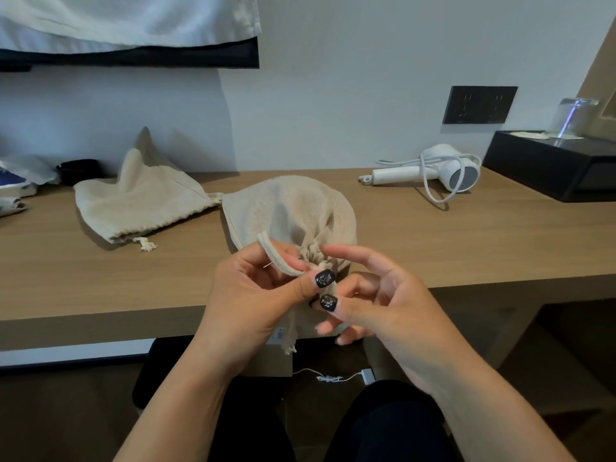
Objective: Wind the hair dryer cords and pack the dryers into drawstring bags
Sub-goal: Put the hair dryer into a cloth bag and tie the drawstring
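Note:
A full beige drawstring bag [286, 208] lies at the front middle of the wooden desk [433, 241], its gathered neck turned toward me. My left hand [253, 295] pinches a loop of the bag's drawstring [276, 258] between thumb and fingers. My right hand [376, 305] pinches the cord just below the neck, its forefinger stretched over the gathers. A second beige bag [143, 198] lies at the back left. A white hair dryer [433, 170] lies at the back right with its cord loose around it.
A black box [550, 168] with an upturned glass [573, 118] on it stands at the far right. A black wall socket [480, 105] is above the dryer. Small packets and a black item lie at the far left. A white cable lies on the floor under the desk.

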